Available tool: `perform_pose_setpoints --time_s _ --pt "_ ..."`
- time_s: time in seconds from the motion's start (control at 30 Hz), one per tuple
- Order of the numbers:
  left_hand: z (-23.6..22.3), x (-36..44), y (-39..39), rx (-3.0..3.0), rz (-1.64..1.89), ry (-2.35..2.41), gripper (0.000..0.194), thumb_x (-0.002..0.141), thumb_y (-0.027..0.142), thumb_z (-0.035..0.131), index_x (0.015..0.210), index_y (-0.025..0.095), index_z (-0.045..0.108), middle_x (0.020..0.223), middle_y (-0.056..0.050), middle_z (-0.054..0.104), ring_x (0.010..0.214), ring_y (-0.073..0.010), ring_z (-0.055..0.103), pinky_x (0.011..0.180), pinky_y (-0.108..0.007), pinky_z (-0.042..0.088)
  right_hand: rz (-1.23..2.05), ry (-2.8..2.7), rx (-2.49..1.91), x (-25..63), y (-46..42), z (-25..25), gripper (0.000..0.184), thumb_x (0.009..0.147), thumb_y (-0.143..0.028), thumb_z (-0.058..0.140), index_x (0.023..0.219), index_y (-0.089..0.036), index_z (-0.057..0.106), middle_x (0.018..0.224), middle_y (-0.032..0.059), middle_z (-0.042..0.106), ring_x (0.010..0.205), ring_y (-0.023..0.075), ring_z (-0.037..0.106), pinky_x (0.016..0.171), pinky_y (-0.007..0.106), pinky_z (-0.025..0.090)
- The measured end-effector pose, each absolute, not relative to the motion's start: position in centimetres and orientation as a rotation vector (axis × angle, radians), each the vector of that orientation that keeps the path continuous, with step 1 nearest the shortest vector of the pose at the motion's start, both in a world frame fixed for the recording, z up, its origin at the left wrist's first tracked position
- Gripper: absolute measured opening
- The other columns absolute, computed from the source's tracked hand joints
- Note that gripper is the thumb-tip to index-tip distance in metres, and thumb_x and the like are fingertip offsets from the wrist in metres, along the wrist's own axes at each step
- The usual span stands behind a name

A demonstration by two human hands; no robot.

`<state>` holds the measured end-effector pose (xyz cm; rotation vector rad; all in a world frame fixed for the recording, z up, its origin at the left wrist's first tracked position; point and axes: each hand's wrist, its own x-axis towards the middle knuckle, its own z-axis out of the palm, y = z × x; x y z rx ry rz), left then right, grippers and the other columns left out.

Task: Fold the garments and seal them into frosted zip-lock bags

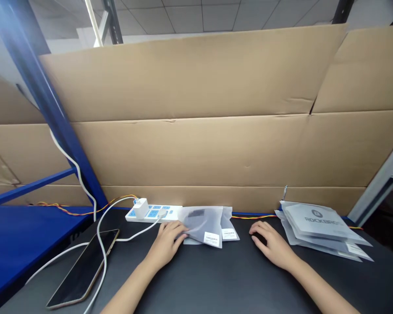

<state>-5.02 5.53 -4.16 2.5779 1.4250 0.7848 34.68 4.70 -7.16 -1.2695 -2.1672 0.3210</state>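
My left hand rests on the black table, its fingers touching the left edge of a small pile of frosted plastic bags with white barcode labels. The fingers lie fairly flat and hold nothing. My right hand lies palm down on the table to the right of that pile, fingers loosely curved and apart, not touching any bag. A second stack of frosted bags printed ROCKBROS lies further right.
A white power strip with a plugged charger sits at the back left, its white cable running to a phone lying face up. A cardboard wall stands behind. A blue shelf frame is at left.
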Motion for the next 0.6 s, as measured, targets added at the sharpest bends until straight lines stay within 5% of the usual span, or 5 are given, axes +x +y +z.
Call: perform_pose_setpoints --time_s 0.23,0.4,0.6 --pt "-1.3 -1.0 1.7 2.618 0.642 1.029 0.017 0.100 0.024 0.048 0.100 0.025 0.065 0.103 -0.003 0.068 0.095 -0.0214 0.061 0.087 -0.033 0.043 0.512 -1.926 -1.331 35.0 4.8 -7.1 0.026 0.097 -0.041 0.048 0.114 -0.024 0.059 0.100 0.0061 0.067 0.088 0.0219 0.064 0.075 0.033 0.052" --pt "-1.7 2.8 -2.1 2.675 0.449 0.684 0.011 0.094 0.029 0.058 0.101 0.027 0.067 0.099 -0.003 0.071 0.090 -0.0204 0.062 0.085 -0.032 0.042 0.626 -1.972 -1.338 34.1 3.5 -4.8 0.033 0.099 -0.045 0.045 0.083 -0.022 0.062 0.071 -0.0012 0.060 0.066 0.0166 0.055 0.061 0.027 0.043" --pt "-2.5 3.2 -2.4 2.320 0.666 0.806 0.021 0.094 0.039 0.060 0.110 0.028 0.066 0.109 -0.004 0.067 0.097 -0.0206 0.061 0.090 -0.030 0.044 1.039 -2.200 -1.294 31.1 0.0 -2.7 0.027 0.094 -0.040 0.056 0.077 -0.020 0.064 0.066 -0.0042 0.058 0.062 0.0127 0.050 0.057 0.022 0.035"
